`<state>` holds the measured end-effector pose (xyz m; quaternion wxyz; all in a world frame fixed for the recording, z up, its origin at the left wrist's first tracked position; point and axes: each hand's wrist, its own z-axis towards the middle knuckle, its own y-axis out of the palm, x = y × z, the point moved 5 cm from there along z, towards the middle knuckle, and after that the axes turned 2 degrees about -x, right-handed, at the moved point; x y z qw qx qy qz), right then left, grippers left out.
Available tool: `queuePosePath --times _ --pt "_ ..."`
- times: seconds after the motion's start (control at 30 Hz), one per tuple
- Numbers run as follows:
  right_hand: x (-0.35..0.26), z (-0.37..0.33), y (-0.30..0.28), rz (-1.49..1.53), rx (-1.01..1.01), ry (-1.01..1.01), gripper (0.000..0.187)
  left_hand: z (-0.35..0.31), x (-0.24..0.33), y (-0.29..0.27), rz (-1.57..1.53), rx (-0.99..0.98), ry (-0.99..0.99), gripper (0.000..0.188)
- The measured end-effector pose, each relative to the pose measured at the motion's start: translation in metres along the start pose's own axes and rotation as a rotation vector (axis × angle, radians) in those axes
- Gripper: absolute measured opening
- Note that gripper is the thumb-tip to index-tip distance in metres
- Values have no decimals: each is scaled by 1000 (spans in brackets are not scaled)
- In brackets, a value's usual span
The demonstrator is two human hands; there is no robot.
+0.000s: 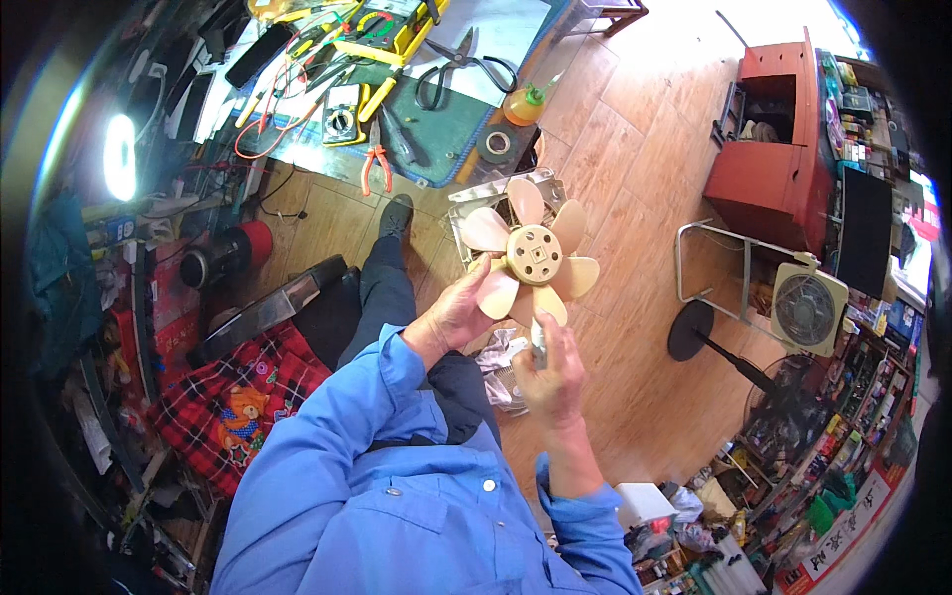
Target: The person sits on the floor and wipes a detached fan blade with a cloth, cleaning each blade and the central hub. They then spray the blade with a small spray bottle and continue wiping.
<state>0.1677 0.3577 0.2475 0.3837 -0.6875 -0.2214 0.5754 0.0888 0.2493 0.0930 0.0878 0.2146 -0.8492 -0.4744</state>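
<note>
My left hand (458,305) is closed on the lower left edge of a cream plastic fan blade wheel (534,255), with several rounded blades round a hub with holes. The wheel is held up in front of me, hub side facing me. In my closed right hand (553,379), just under the lowest blade, is a small pale grey object (538,344); its kind is hard to make out, and its tip is at or near the blade. Partly hidden behind the wheel is a whitish plastic frame (476,203).
Ahead stands a workbench with a green mat (436,149), bearing orange-handled pliers (376,164), black scissors (459,61), a multimeter (343,115) and a tape roll (498,144). To the right are a box fan (808,307), a red cabinet (764,188) and crowded shelves. A plaid cloth (238,397) lies left.
</note>
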Motion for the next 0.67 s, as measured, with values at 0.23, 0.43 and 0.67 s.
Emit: queuePosePath --times 0.23,0.43,0.67 --pt "6 20 12 36 35 -20 69 4 -1 -21 97 40 -8 60" --pt "-3 52 12 87 40 -83 67 2 -4 -10 47 34 -58 49" --pt "13 59 22 47 52 -72 71 -1 -6 -21 166 98 -46 49"
